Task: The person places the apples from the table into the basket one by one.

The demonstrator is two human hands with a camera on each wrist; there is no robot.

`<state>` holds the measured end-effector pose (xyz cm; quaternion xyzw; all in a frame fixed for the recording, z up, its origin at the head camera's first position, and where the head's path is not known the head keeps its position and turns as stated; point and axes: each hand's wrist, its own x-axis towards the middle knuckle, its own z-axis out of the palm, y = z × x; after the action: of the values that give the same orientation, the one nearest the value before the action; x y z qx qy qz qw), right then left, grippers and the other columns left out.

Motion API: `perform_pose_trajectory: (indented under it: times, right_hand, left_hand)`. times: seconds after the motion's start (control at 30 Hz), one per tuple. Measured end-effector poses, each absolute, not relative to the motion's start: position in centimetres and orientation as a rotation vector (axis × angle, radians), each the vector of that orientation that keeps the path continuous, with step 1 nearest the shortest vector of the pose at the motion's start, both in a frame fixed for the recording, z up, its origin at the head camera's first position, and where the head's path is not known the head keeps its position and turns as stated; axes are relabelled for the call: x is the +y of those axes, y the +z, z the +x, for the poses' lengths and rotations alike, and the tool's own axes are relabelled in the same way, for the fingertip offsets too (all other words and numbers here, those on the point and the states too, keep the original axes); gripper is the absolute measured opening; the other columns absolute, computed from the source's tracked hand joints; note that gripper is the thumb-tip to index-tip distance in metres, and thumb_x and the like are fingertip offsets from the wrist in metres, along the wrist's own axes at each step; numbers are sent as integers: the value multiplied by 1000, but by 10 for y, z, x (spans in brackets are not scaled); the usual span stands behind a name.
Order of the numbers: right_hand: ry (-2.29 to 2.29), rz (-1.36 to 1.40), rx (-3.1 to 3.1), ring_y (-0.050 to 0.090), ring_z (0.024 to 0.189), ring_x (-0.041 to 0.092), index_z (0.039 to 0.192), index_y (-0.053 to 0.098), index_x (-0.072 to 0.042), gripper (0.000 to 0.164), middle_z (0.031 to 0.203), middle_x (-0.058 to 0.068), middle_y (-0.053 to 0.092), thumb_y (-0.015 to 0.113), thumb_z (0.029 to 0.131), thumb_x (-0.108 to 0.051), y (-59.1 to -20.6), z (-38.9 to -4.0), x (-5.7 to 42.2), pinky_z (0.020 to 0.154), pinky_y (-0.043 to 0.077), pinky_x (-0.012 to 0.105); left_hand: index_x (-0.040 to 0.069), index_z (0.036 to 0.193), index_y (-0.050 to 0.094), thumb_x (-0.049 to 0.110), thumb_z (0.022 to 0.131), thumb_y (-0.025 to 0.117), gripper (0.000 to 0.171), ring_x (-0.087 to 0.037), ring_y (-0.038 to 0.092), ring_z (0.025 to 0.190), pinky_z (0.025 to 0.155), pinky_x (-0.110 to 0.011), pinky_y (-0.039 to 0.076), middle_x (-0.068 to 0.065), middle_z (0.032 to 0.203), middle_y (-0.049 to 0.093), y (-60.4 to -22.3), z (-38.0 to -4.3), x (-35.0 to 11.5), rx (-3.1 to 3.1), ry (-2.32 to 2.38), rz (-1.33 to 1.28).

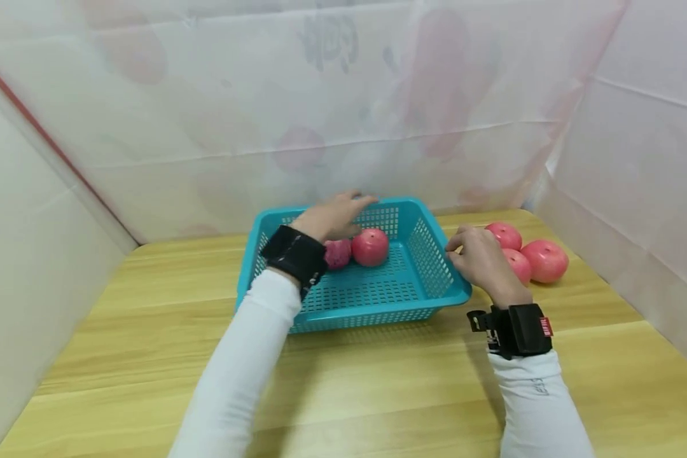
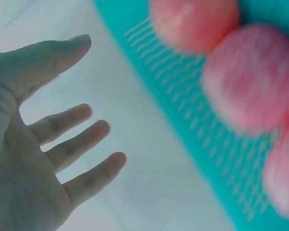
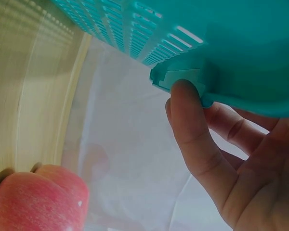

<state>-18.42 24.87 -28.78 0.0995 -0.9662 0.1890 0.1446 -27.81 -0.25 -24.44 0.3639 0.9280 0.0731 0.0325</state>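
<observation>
A turquoise plastic basket (image 1: 355,318) with slotted walls stands on the table. Inside it are a red apple (image 1: 370,247) and a darker pink round fruit (image 1: 338,254); the left wrist view shows a third pinkish fruit (image 2: 285,168) there. My left hand (image 1: 333,215) hovers over the basket's back part, fingers spread and holding nothing, apart from the fruit. At the basket's right side, my right hand (image 1: 481,257) pinches the rim (image 3: 183,79) between thumb and fingers. Beside that hand lie red apples (image 1: 545,261) on the table.
The wooden table (image 1: 149,356) carries everything. A pale sheet with faded prints (image 1: 235,114) hangs behind it, and another white sheet (image 1: 647,178) closes off the right side. Black straps (image 1: 523,331) are on both wrists.
</observation>
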Motion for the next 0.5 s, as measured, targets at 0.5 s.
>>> perform_pose_trajectory:
  times: [0.5]
  right_hand:
    - [526, 308, -2767, 52, 72, 32, 87, 67, 9, 13, 81, 16, 55, 60, 80, 0, -291, -191, 264, 58, 50, 44]
  left_hand:
    - [2, 120, 54, 17, 89, 57, 34, -32, 48, 107, 88, -49, 42, -19, 118, 55, -248, -238, -154, 3118, 340, 993]
